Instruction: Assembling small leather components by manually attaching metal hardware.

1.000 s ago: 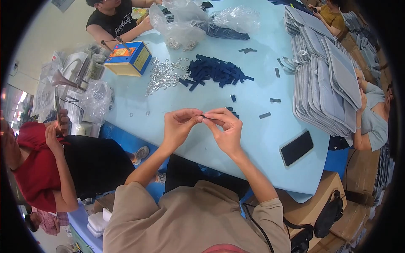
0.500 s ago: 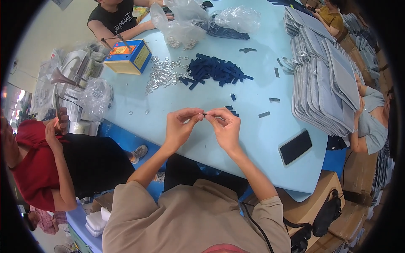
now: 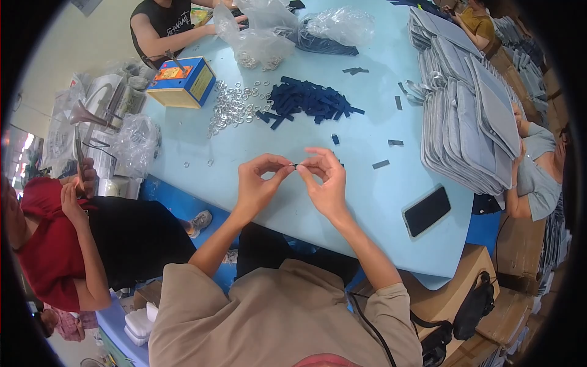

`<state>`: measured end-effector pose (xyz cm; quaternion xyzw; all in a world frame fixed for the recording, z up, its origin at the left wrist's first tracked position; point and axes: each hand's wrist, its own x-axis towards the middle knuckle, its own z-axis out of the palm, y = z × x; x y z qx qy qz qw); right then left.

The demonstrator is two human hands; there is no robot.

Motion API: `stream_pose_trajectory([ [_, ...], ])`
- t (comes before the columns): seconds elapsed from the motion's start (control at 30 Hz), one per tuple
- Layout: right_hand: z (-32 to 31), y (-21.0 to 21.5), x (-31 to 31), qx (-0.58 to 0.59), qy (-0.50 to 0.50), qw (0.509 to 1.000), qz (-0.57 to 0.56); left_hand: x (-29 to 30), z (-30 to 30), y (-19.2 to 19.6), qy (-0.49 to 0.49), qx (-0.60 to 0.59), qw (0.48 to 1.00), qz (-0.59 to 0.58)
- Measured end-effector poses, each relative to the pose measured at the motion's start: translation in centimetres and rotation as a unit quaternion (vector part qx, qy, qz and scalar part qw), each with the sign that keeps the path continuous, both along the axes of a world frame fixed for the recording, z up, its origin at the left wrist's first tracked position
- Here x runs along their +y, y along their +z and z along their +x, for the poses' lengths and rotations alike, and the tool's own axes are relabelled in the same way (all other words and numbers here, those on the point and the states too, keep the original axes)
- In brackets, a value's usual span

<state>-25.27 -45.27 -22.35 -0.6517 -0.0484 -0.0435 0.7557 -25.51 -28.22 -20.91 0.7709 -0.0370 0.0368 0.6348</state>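
My left hand [image 3: 258, 183] and my right hand [image 3: 325, 186] meet over the near part of the table. Thumb and forefinger of each pinch a small dark strip [image 3: 295, 165], mostly covered by the fingertips. Whether a metal ring is on it I cannot make out. The other fingers of my right hand are raised. Beyond my hands lies a heap of navy fabric strips [image 3: 312, 101], with silver metal rings [image 3: 235, 107] spread to its left. One short navy piece [image 3: 335, 139] sits apart, nearer to me, and more pieces are partly hidden behind my right hand.
A smartphone [image 3: 427, 211] lies on the light blue table [image 3: 379, 238] at right, near stacked grey padded pouches [image 3: 465, 122]. Short grey strips [image 3: 381, 164] are scattered nearby. A blue-yellow box [image 3: 182, 82] and plastic bags [image 3: 263, 43] stand farther back. Other people are around the table.
The fingers of my right hand have lifted and spread a little, while both pinches stay on the small dark strip. The view has shifted slightly.
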Motion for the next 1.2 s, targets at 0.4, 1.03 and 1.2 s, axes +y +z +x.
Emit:
stream_pose_trajectory([
  [0.4, 2.1, 0.9, -2.9, -0.01, -0.003, 0.995, -0.096, -0.2, 2.9, -1.4, -0.064, 0.016, 0.996, 0.057],
  [1.03, 12.7, -2.4, 5.3, -0.197, -0.06, 0.838, -0.505, 10.5, 15.4, -2.2, 0.015, -0.136, 0.934, 0.329],
  [1.2, 14.0, -1.9, 4.6, -0.166, -0.038, 0.825, -0.54, 11.0, 16.6, -2.1, -0.013, -0.109, 0.932, 0.347],
])
